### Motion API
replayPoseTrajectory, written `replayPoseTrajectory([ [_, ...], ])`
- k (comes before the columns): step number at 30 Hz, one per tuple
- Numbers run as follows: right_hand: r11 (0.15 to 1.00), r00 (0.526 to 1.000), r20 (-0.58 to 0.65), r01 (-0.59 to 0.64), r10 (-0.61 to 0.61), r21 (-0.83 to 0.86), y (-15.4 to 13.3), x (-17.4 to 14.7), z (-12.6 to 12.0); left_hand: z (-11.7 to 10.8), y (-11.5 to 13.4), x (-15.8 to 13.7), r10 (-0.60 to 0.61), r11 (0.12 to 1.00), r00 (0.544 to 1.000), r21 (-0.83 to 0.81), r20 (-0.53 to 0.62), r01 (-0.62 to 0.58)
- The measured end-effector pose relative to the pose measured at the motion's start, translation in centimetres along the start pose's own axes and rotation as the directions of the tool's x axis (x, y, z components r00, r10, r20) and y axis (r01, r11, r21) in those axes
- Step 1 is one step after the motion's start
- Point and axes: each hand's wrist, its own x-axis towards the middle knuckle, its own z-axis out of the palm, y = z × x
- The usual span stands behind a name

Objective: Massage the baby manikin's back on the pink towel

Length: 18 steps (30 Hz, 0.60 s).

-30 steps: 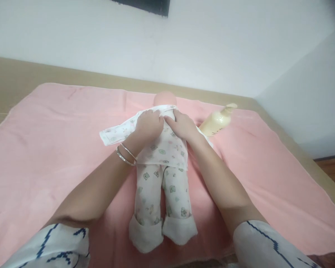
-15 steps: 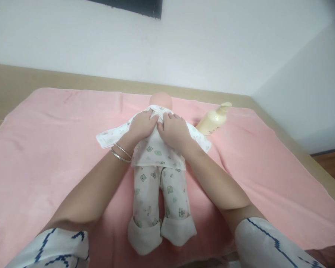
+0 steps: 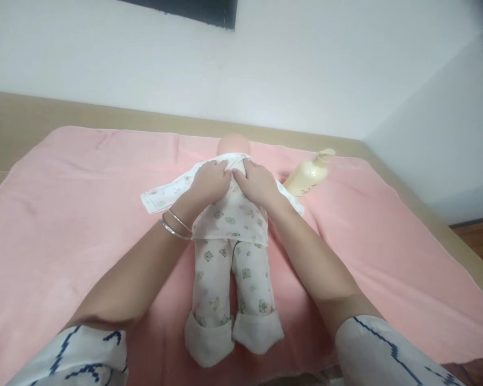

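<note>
A baby doll (image 3: 234, 145) in a white printed top (image 3: 235, 220) and matching trousers (image 3: 213, 273) lies stretched out, its bald head at the far end. Only the smooth crown of the head shows, so which way it faces I cannot tell. My left hand (image 3: 210, 181) rests on the left of the upper body, fingers laid over the cloth. On the other side, my right hand (image 3: 257, 182) lies likewise, fingers extended. The two thumbs point inward and nearly meet at the middle, where the fabric creases. Turned-up cuffs cover the trouser ends.
Under the doll spreads a pink blanket (image 3: 84, 214) on a wooden surface (image 3: 16, 118). A pale yellow pump bottle (image 3: 308, 174) lies tilted beside the doll's right-hand sleeve. Behind stands a white wall (image 3: 306, 69) with a dark panel (image 3: 201, 10) at its top.
My right hand has turned slightly and its thumb has moved up and inward, closer to the left thumb. My left hand has shifted a little to the right.
</note>
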Motion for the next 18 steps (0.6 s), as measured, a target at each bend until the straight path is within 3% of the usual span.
replayPoseTrajectory([
  [5, 0.998, 0.998, 0.036, -0.044, 0.043, 0.036, 0.5, 0.4, -0.3, -0.7, 1.1, -0.9, 0.031, 0.998, 0.997, 0.060, 0.072, -0.036],
  [11, 1.000, 0.999, 0.027, -0.017, 0.017, -0.008, 0.1, 0.0, -0.2, 0.9, -0.4, 0.4, 0.114, 0.993, 0.993, 0.020, 0.020, -0.115],
  [18, 0.973, 0.997, -0.013, 0.074, -0.079, -0.218, -1.9, -1.6, 0.4, 0.5, -1.2, 1.1, -0.089, 0.991, 0.996, -0.102, 0.017, 0.091],
])
